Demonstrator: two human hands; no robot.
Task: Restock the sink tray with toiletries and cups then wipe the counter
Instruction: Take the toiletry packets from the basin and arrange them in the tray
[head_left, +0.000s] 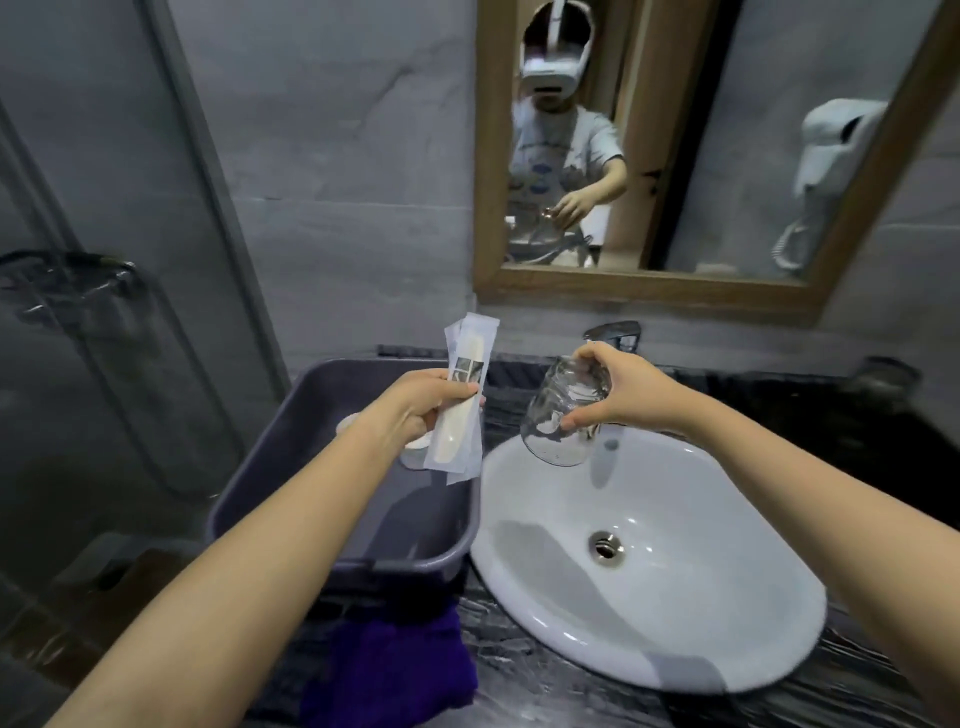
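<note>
My left hand (415, 405) grips a bundle of clear-wrapped toiletry packets (465, 400), one showing a white toothbrush handle, held upright above the purple plastic bin (291, 467). My right hand (608, 387) holds a clear glass cup (563, 421), tilted mouth-down, over the back left rim of the white sink basin (649, 587). A small white item (418, 451) lies in the bin, mostly hidden by my left hand.
A chrome faucet (615, 335) rises behind the basin. A purple cloth (389, 670) lies on the dark marbled counter (831, 415) in front of the bin. A wood-framed mirror (675, 291) hangs above. The glass shower door (104, 312) stands at the left.
</note>
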